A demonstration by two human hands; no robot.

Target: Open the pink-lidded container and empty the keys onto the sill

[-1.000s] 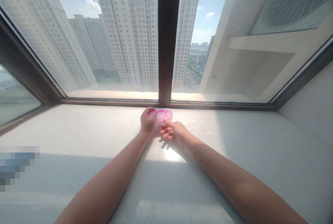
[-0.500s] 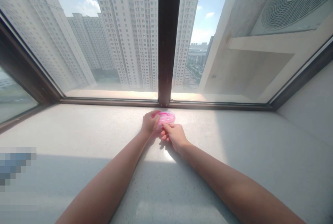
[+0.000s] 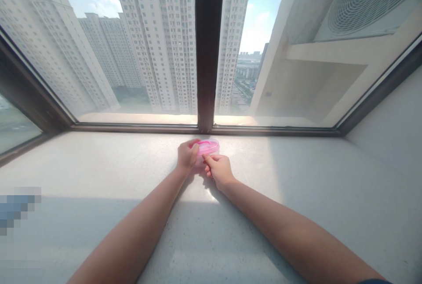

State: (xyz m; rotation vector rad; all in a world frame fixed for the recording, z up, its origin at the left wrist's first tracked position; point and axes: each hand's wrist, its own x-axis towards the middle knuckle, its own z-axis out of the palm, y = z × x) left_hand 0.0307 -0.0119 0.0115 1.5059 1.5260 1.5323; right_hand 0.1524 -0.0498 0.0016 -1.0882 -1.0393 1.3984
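A small round pink box [image 3: 209,146] with a darker pink handle on its lid sits on the pale stone windowsill [image 3: 296,196], close to the window frame. My left hand [image 3: 186,157] is curled round its left side, thumb on the lid's edge. On the near right rim, my right hand [image 3: 218,168] has its fingers bent and pinched against the box. Both forearms reach forward from the bottom of the view.
A dark window frame [image 3: 206,55] with a vertical post stands right behind the box, glass on both sides. A white wall [image 3: 389,134] closes the sill on the right. A blurred blue patch [image 3: 16,209] lies at the left edge.
My right hand has moved in from beside the box, its fingers curling from stretched out to pinched on the rim. The left hand kept its hold.
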